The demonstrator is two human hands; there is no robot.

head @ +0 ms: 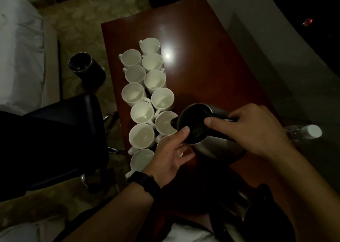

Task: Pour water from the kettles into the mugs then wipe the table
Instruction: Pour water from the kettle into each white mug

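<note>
Right hand (257,131) grip wrapped round kettle handle (219,134), left hand (171,155) slack-fingered, thumb touching lid (193,116), spout (173,122) above mug (164,126).

Dim, murky view; overhead light glares on the glossy table (193,45), corners sink into black, edges bend.

Dim room: patterned carpet (88,26), black chair (55,140), white bed (20,48) left, dark bin (86,68) on carpet.

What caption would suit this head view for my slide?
Right hand holds a steel kettle over white mugs on a wooden table; left hand touches its lid.
</note>
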